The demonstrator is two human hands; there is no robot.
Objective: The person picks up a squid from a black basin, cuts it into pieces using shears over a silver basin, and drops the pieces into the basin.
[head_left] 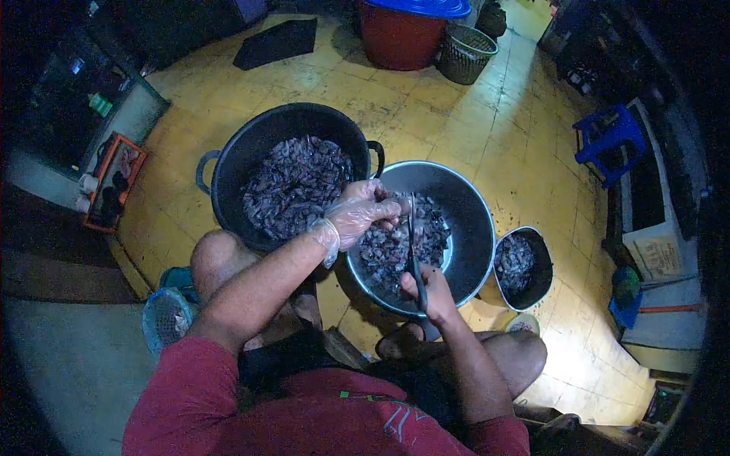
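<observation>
My left hand (359,213), in a clear plastic glove, pinches a small pale-pinkish piece (405,206) over the metal basin (480,228). Its exact kind is hard to make out. Closed around the handles of a pair of scissors (414,247), my right hand (430,293) is bare and sits above the basin's near rim. The scissor blades point away from me, beside the left fingertips. Dark grey, wet-looking pieces (391,247) lie in the basin. A black two-handled tub (228,169), at the left, holds a larger heap of similar dark pieces (296,182).
Right of the basin stands a small container (544,262) with more greyish pieces. A blue basket (156,323) is by my left leg. Farther off are a red tub with a blue lid (403,38), a green basket (465,57) and a blue stool (610,140).
</observation>
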